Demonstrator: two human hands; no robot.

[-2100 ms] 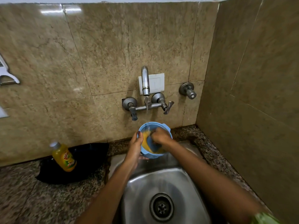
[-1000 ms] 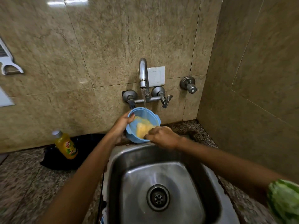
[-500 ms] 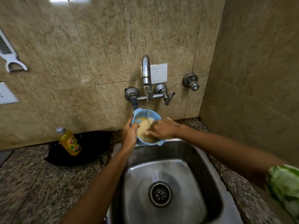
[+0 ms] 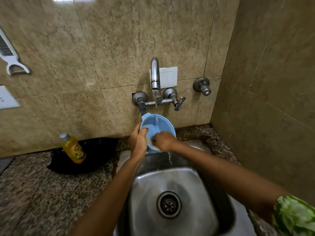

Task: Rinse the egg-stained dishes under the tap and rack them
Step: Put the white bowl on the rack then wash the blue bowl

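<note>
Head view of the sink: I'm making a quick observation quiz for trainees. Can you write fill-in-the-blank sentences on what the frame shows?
1. Water from the tap falls into a ____ bowl.
2. The left hand grips the bowl's ____.
3. The right hand reaches ____ the bowl.
4. A yellow bottle stands to the ____ of the sink.

Missing words: blue; rim; inside; left
</note>
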